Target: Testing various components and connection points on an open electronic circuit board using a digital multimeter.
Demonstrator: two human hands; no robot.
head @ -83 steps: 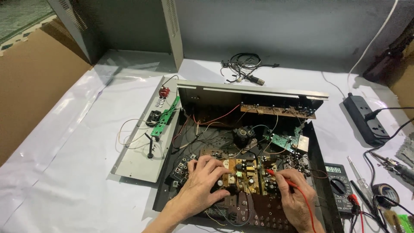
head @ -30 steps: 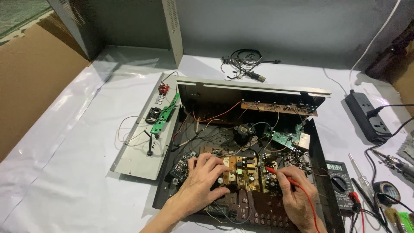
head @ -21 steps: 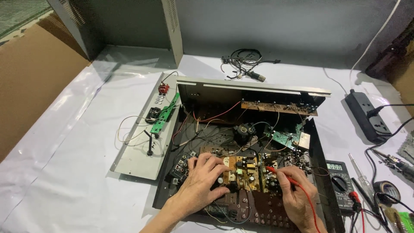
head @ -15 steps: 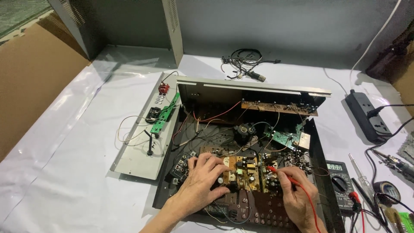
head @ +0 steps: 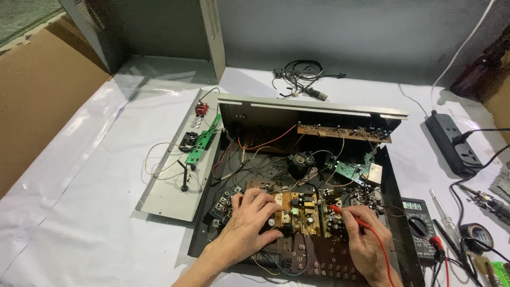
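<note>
Red probe: the right hand is pinching a slim red test probe between thumb and fingertips, just above the yellow-brown circuit board.
Probe axis: its long axis is lying low and slanted, running from the hand at lower right up toward the left; the tip is pointing left, at the board's right part, though contact is too small to tell.
Probe lead: a red wire is trailing from the probe's back end down over the right hand toward the bottom edge.
Left hand: the left hand is resting palm-down on the board's left part, fingers curled over the components and pressing on them; it is grasping nothing that can be made out.
Chassis: both hands are working inside an open black metal chassis, with its rear panel standing upright at the far side.
In the way: loose red, white and black wires are crossing the chassis behind the board, and a small green board is sitting tilted beyond the probe tip.
Right side: a multimeter is lying just beside the chassis, with a black power strip farther back.
Left side: a grey metal panel is lying flat, carrying a narrow green board.
</note>
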